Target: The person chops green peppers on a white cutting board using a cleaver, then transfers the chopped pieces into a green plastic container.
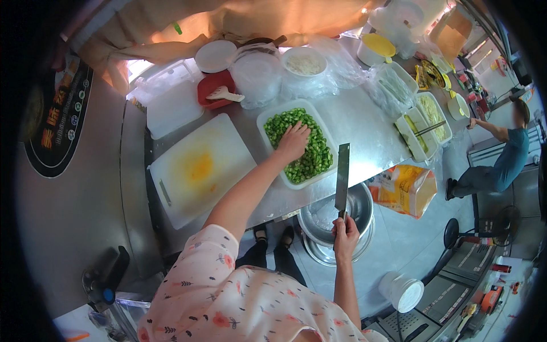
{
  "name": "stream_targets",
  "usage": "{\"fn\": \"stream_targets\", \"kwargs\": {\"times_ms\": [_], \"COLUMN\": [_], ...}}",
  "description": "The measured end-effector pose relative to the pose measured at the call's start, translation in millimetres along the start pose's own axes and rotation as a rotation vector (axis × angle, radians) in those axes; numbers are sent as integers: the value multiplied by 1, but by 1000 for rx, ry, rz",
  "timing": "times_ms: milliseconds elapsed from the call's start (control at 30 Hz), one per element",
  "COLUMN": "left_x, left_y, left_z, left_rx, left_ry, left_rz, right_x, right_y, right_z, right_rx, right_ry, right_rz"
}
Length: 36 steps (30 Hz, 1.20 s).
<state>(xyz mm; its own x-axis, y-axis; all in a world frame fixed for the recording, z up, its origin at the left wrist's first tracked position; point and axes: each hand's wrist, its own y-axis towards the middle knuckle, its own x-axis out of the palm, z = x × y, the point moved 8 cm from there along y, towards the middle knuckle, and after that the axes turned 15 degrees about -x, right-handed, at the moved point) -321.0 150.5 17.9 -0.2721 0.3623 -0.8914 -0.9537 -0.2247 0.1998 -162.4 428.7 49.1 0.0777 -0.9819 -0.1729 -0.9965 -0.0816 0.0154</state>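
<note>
My left hand (294,141) rests with its fingers spread on chopped green vegetable pieces (314,164), which fill a white rectangular plastic tub (261,122) on the steel worktop. In my right hand (346,235) is the handle of a cleaver-like kitchen knife (342,175); its broad blade points away from me, just right of the tub. A white cutting board (230,141) with an orange-yellow stain lies to the left of the tub. Beneath the knife, beyond the worktop's edge, metal bowls (366,205) stand low down.
Along the back are a red basket (205,85) with a white scoop, a bowl of white shreds (304,64) and plastic bags. Food containers (410,143) with chopsticks stand right. An orange-white bag (404,188) is by the edge. A white bucket (401,293) stands on the floor; another person (504,149) is far right.
</note>
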Motion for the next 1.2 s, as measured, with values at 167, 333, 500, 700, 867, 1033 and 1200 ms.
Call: {"fn": "stream_targets", "kwargs": {"times_ms": [167, 333, 500, 700, 867, 1033, 1200], "left_x": [-27, -51, -45, -83, -140, -171, -169], "left_y": [18, -6, -35, -91, -210, -300, -390], "left_z": [-25, -40, -40, -73, -188, -291, -374], "left_rx": [-282, -309, -313, -415, -724, -1090, -1432], "left_ry": [-439, -333, -459, -344, -149, 152, 261], "left_rz": [108, 102, 305, 122, 502, 586, 413], "right_x": [1, 31, 82, 124, 204, 291, 365], "right_y": [6, 31, 43, 43, 29, 24, -14], "right_z": [-3, -18, -50, -63, -59, -60, -43], "right_rx": [-4, -59, -140, -215, -263, -668, -769], "right_ry": [32, -40, -8, -136, -195, -499, -629], "right_rz": [18, -83, -140, -291, -539, -675, -823]}}
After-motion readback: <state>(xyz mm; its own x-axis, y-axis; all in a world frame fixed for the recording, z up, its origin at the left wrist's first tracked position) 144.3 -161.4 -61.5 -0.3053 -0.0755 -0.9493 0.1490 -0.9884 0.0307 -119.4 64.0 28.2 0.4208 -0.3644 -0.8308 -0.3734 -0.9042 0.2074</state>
